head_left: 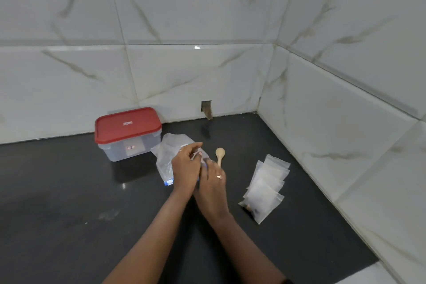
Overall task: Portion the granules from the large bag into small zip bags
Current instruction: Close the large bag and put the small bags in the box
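Both of our hands are meeting over the large bag (166, 154) right now, in the middle of the dark bench (69, 191). Our left hand (184, 168) is lying across the clear plastic with its fingers (194, 146) stretched out and loosely spread, while our right hand (211, 182) is pressing in just beside it, fingers curled down at the bag's edge; whether either one is actually pinching the plastic, we cannot tell. That bag is resting just in front of a clear box with a red lid (127, 132). We are seeing a small wooden spoon (219, 155) lying just right of our hands, and further right the small zip bags (267, 185) are sitting in an overlapping row near the tiled wall (334, 122).
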Demonstrator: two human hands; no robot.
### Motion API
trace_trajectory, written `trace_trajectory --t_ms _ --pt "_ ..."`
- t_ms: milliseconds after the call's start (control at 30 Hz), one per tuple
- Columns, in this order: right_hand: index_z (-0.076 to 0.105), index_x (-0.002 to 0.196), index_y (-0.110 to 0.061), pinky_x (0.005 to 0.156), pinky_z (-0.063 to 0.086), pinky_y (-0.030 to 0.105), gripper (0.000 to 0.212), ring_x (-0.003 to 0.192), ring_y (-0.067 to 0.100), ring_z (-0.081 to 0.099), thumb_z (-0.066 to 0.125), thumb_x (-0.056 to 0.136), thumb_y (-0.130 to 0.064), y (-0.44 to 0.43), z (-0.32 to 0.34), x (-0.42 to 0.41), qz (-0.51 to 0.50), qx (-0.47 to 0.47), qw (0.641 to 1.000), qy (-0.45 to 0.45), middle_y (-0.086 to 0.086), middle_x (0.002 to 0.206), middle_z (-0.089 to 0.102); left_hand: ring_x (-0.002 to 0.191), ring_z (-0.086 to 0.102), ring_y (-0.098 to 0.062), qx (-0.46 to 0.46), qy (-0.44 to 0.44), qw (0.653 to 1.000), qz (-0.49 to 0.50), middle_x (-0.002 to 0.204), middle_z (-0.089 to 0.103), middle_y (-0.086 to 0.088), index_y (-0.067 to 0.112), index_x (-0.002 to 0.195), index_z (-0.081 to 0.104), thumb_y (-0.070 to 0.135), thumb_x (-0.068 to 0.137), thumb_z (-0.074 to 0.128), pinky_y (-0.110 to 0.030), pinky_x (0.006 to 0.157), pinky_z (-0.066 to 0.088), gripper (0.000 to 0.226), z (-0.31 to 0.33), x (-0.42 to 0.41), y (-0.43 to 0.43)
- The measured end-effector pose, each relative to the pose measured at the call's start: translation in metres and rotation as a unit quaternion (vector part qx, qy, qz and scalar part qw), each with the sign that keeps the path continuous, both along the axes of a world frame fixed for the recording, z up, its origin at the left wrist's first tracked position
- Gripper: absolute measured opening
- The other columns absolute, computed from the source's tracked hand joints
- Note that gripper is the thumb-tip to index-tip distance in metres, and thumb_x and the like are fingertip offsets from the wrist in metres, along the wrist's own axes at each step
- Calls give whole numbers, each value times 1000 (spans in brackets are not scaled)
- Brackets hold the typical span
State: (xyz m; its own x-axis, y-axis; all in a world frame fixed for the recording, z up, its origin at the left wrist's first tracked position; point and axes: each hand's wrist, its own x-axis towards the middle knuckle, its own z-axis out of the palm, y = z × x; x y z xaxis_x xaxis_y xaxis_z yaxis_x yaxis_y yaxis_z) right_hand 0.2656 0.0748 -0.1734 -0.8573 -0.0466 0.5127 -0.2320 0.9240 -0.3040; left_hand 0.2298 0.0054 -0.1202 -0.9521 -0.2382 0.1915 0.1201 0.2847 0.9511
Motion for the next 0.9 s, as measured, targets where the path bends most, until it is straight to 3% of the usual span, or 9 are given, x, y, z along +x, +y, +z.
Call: trace_trajectory --t_ms 100,167,267,433,600,700,800,867,900 --pt "47 123 -16 101 40 44 43 119 22 49 46 81 -28 -24 -1 -9 16 67 997 18 5 127 51 97 61 -11 22 -19 999 32 105 68 1 12 106 68 0 86 58 -24 93 47 26 1 0 -23" --pt "55 116 -20 95 47 46 39 117 22 51 57 77 -28 -30 2 -14 37 93 995 18 4 124 55 95 60 -9 26 -27 998 53 105 66 2 12 108 68 1 86 59 -20 89 45 26 2 0 -36" --pt "67 90 -21 83 51 42 28 97 19 64 80 65 -19 -25 10 -22 54 75 995 39 -1 102 68 95 58 -9 33 -47 995 83 108 65 2 11 112 67 2 87 59 -21 89 44 27 0 -4 -55" --pt "68 79 -17 65 48 31 14 70 16 64 67 71 -5 -8 27 -37 61 36 989 130 -4 78 67 105 58 -20 61 -116 985 115 118 64 -7 10 117 63 9 92 53 -32 94 46 27 -9 -15 -84" --pt "75 80 -9 53 58 31 17 64 17 70 81 65 -4 14 56 -44 66 -24 981 180 3 77 74 115 52 -22 161 -183 966 91 131 53 -5 13 136 46 15 97 46 -37 101 42 39 -28 -25 -100" --pt "76 76 -10 53 56 21 8 63 13 70 71 69 -8 19 70 -45 61 -53 977 195 0 76 75 107 55 -23 242 -175 952 62 122 51 -2 14 139 40 16 99 43 -35 93 47 40 -27 -25 -98" --pt "76 75 -11 53 55 18 13 63 11 70 63 78 -12 23 76 -47 44 -62 979 191 -2 75 75 97 62 -21 263 -149 952 53 115 60 -8 10 132 47 15 97 47 -34 86 52 35 -23 -29 -97" --pt "77 76 -11 53 56 20 6 63 11 71 75 73 -5 27 75 -48 37 -64 980 182 -2 75 75 88 62 -18 274 -125 952 47 103 62 -8 8 123 52 12 96 49 -31 80 53 28 -20 -29 -95" --pt "77 77 -10 53 57 22 14 63 11 71 81 66 -2 28 75 -48 33 -70 982 171 -1 75 75 89 62 -18 272 -115 954 48 102 62 -7 9 120 54 12 95 50 -30 79 53 25 -19 -29 -94"
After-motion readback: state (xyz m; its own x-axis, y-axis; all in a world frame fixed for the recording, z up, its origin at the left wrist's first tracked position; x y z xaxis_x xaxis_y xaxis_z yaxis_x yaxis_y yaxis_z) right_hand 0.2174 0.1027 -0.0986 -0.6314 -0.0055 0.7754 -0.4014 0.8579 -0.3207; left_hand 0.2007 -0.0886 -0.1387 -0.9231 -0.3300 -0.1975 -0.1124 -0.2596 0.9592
